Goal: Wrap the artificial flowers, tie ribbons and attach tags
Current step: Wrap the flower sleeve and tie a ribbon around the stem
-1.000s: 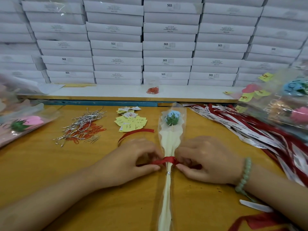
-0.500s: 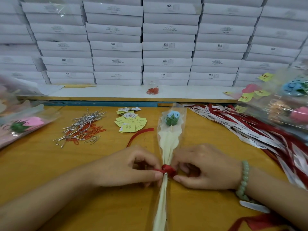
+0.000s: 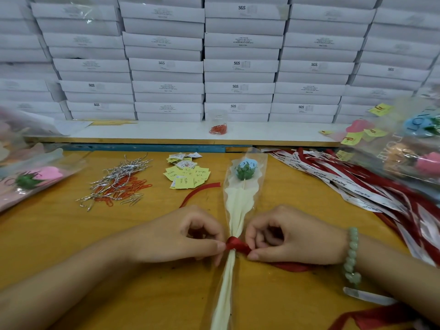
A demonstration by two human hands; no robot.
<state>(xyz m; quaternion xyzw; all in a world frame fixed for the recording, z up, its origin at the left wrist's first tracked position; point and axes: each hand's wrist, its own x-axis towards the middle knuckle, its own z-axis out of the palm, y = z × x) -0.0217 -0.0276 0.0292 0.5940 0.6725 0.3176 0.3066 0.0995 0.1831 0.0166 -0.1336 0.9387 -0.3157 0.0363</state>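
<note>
1. Lengthwise, the wrapped flower (image 3: 240, 206) lies flat on the wooden table (image 3: 59, 234). Its long axis runs from the near edge straight away from the person. The blue flower head (image 3: 246, 168) points to the far side and the narrow stem end points to the person.
2. Its clear sleeve holds the flower head, a thin stick and a cream inner sheet, all gathered to a tight waist about halfway along.
3. A small clear cup (image 3: 218, 123) stands on the white ledge (image 3: 154, 133) behind the table, with red paper clips in its bottom.
4. A red ribbon (image 3: 237, 246) is wound round that waist. One tail curves off to the far left and another runs out under the right wrist.
5. The left hand (image 3: 181, 236) has curled fingers, and its thumb and forefinger pinch the ribbon on the left of the knot.
6. The right hand (image 3: 295, 236), with a green bead bracelet (image 3: 351, 256) on the wrist, is curled the same way and pinches the ribbon on the right.
7. Yellow tags (image 3: 188, 175) lie just left of the flower head, with loose silver and red clips (image 3: 119, 184) farther left and spare ribbons (image 3: 357, 186) to the right.
</note>
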